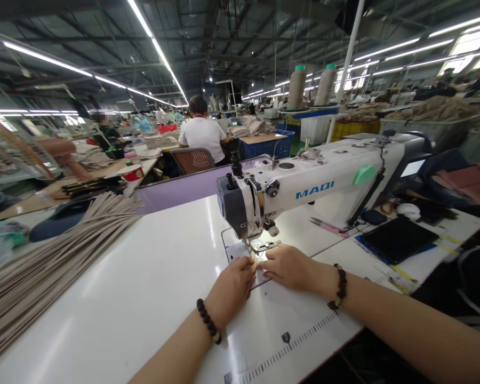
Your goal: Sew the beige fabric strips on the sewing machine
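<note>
"Pinching the cloth (pixel 258 257)?"
"I can't tell; left hand (pixel 231 284) and right hand (pixel 291 268) both touch it, fingertips close together, just this side of the foot (pixel 265 246)."
"Guiding it well?"
"I'd steer lightly, hold it flat on the table (pixel 164 277), fingertips clear of the foot."

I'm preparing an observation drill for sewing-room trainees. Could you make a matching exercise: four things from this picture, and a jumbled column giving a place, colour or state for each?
Things:
1. Left hand
2. Fabric strips
3. Thread cones
4. Slim tool

Descriptions:
A. Green-topped, standing upright beyond the sewing machine
B. Partly pink, lying flat
C. Bundled at the picture's left
D. Close to the presser foot

Pairs: 1-D, 2-C, 3-A, 4-B
</note>
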{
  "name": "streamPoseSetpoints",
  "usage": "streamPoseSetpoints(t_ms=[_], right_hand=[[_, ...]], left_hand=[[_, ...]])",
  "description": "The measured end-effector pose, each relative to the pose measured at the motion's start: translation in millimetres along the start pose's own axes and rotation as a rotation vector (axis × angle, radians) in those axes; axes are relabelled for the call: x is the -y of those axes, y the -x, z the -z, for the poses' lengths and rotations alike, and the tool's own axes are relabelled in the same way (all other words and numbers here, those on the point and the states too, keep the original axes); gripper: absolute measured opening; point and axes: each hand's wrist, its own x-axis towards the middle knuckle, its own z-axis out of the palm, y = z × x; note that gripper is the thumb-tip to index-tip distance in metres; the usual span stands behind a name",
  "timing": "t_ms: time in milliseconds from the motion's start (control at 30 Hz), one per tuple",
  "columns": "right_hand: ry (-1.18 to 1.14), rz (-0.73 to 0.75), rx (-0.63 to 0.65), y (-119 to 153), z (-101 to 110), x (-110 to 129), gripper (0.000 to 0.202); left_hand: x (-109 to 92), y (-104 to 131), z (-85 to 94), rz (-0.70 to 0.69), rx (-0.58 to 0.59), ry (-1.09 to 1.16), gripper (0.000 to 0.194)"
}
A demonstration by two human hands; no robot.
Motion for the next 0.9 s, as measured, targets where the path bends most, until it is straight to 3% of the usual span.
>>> streamPoseSetpoints(t_ms=[367,900], right_hand=[[0.029,0.087,-0.182,1.7,-17.1,-5.1,0.018],[0.084,-0.040,-0.238,-15.1,-21.1,-4.4,0.018]], left_hand=[[1.9,-1.8,2.6,0.040,-0.016,-0.017,0.019],[13.2,-14.3,7.4,0.123,0.041,-0.115,0.018]])
